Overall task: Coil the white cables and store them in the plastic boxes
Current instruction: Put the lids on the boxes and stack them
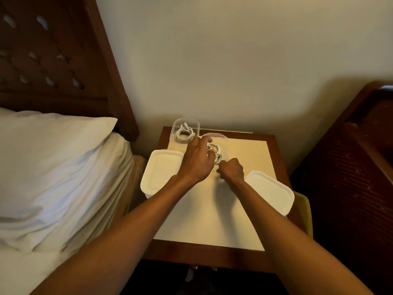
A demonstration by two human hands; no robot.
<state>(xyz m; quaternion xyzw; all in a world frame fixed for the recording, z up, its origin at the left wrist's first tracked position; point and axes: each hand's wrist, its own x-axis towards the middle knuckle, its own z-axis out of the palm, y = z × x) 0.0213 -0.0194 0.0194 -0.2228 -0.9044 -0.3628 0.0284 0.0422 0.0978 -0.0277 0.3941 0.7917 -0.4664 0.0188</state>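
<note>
White cable coil [184,134] in clear box [174,129]

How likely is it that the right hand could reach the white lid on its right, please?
Probably yes: the white lid lies uncovered on the table beside the right hand, nothing between them. Its fingers seem to pinch the white cable, so they would need freeing first.

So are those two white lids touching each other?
Apart. The head view shows the left lid and the right lid at opposite sides of the mat, with bare mat between them.
</note>
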